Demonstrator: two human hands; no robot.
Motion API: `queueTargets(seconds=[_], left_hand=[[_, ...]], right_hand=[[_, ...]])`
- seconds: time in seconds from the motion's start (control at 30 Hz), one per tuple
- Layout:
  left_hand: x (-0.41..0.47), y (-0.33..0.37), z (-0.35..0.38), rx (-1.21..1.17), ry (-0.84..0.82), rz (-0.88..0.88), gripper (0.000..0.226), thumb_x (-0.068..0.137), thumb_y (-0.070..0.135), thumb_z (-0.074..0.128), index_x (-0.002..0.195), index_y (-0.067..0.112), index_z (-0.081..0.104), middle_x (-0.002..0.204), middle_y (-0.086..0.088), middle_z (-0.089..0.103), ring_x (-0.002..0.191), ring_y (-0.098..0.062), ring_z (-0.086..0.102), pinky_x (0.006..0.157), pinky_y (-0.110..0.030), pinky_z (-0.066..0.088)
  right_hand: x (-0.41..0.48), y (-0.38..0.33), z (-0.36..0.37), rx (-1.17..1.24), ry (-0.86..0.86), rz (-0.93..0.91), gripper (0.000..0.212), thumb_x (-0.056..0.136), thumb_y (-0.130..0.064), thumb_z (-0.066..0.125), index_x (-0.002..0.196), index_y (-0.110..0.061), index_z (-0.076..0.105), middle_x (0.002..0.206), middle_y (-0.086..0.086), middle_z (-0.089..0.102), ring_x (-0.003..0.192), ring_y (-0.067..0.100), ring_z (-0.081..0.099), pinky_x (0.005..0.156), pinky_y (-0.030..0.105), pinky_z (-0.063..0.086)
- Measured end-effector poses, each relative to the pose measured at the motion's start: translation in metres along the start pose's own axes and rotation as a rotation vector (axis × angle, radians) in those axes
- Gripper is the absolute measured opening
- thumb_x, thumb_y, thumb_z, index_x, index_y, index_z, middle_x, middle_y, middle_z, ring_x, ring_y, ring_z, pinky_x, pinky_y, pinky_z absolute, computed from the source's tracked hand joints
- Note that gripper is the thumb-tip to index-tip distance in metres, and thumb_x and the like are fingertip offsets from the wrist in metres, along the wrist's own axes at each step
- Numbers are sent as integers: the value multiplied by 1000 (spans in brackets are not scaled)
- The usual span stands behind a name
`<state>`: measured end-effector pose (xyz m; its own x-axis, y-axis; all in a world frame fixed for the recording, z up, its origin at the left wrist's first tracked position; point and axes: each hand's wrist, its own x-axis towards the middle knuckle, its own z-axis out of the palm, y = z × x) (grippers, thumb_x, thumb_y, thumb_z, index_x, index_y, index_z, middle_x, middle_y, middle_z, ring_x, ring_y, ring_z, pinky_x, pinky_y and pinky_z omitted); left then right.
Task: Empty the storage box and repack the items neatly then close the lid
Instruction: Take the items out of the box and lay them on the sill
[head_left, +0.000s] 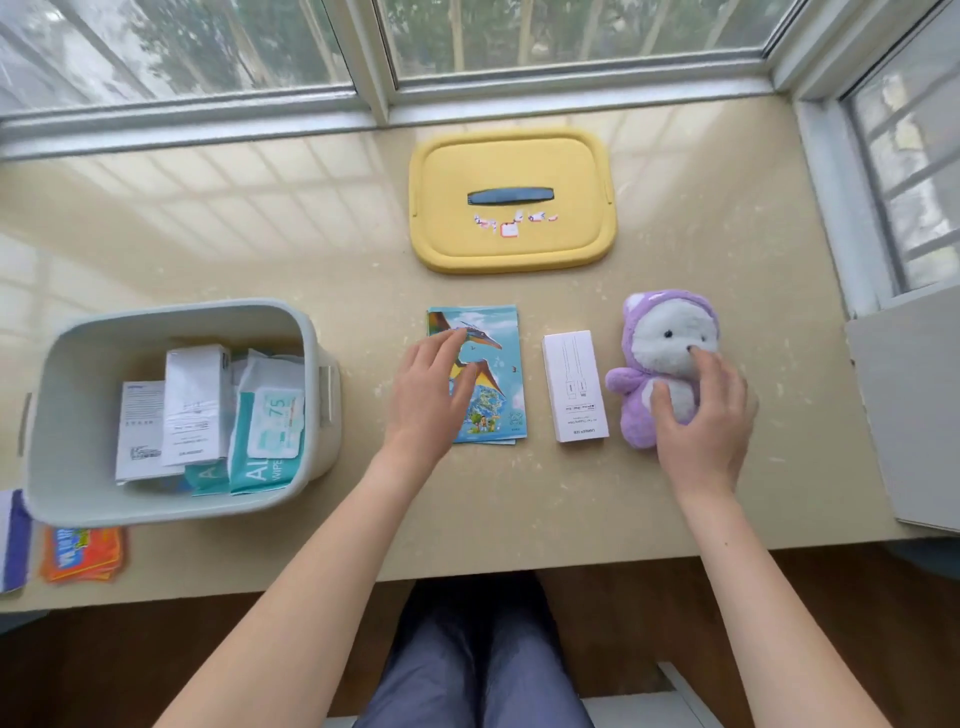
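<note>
Storage box (78, 364), pale and open-topped, is shown at the left of the bench (208, 234), part-filled with white cartons (195, 400) and wipes packs (265, 431). Its yellow lid (509, 156) lies apart at the far middle. Three items are laid in a row at the near middle: picture booklets (493, 395), a white carton (574, 387) and a plush toy (670, 332).

The left grip (431, 395) is spread wide and rests flat on the booklets. The right grip (701, 415) is curled round the plush toy's body, thumb on its belly.

The toy is judged light, soft and compressible, and may be taken anywhere round the body. The booklets are judged thin, limp and smooth, liable to fan apart, and are best pinched by one edge as a stack. The cartons are judged light and stiff, best held across the long sides. The wipes packs are judged heavier, pliant and slick-skinned.
</note>
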<state>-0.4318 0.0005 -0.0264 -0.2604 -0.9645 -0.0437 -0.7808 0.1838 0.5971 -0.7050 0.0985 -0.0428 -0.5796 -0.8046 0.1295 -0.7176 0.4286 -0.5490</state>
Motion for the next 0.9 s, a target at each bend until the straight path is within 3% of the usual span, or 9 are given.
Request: queueTargets(seconds=[0.17, 0.37, 0.5, 0.63, 0.9], left_hand=[[-34, 64, -74, 89, 91, 198, 44, 99, 33, 40, 131, 9, 59, 129, -4, 62, 120, -29, 52, 102, -41, 41], [-111, 101, -134, 145, 184, 300, 47, 102, 36, 34, 132, 11, 59, 131, -4, 61, 125, -28, 48, 107, -39, 37], [-166, 79, -133, 190, 140, 203, 49, 103, 39, 32, 132, 11, 59, 127, -3, 63, 121, -27, 53, 104, -37, 40], [-211, 45, -132, 197, 102, 20, 48, 101, 39, 33, 130, 11, 60, 120, -2, 66, 112, -24, 58, 98, -36, 45], [-243, -9, -185, 126, 185, -128, 52, 98, 41, 33, 132, 11, 60, 122, -2, 66, 113, -20, 57, 97, -34, 46]], right_hand=[[-2, -65, -68, 25, 30, -203, 48, 91, -38, 50, 127, -8, 59, 129, 12, 60, 113, 38, 56, 94, 45, 42], [-55, -129, -128, 64, -53, -471, 49, 91, -40, 51, 129, -10, 61, 127, 9, 61, 117, 32, 55, 98, 45, 44], [-98, -138, -121, 59, -186, -567, 49, 89, -42, 53, 125, -11, 64, 122, 7, 64, 110, 28, 60, 94, 39, 44], [-131, -145, -105, 46, -316, -604, 52, 86, -42, 53, 125, -10, 64, 120, 7, 65, 108, 29, 61, 93, 41, 49], [-167, -197, -80, 37, -388, -616, 55, 86, -43, 47, 126, -9, 64, 123, 8, 65, 113, 28, 59, 95, 40, 48]])
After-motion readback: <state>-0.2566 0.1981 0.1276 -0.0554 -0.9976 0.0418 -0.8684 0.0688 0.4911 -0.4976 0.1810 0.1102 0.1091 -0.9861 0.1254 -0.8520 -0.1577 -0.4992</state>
